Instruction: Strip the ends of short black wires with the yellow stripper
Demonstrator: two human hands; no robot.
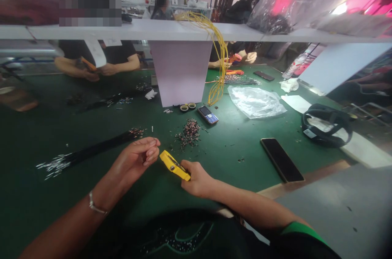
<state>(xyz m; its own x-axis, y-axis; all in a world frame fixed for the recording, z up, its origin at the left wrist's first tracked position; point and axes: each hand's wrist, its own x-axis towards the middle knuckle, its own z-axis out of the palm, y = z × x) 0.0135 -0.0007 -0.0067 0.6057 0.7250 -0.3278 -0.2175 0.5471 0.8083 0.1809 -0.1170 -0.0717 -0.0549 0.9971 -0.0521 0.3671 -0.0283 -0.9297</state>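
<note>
My left hand [139, 155] is raised over the table with thumb and fingertips pinched together. Whatever is between those fingertips is too small to make out. My right hand [197, 177] grips a yellow wire stripper [174, 166], its head pointing toward the left fingers but apart from them. Beyond the tool lies a heap of short dark wire bits [190, 131] with copper-coloured ends. To the left, a bundle of black wires [94, 148] lies on the table, with silvery tips at one end and copper tips at the other.
On the green table [239, 181] are a keypad phone [208, 115], tape rolls [188, 107], a clear plastic bag [255, 101], a smartphone [281, 160] and a black headband [326, 126]. Yellow wires [221, 59] hang from the white shelf [137, 29]. Co-workers' hands [98, 72] work opposite.
</note>
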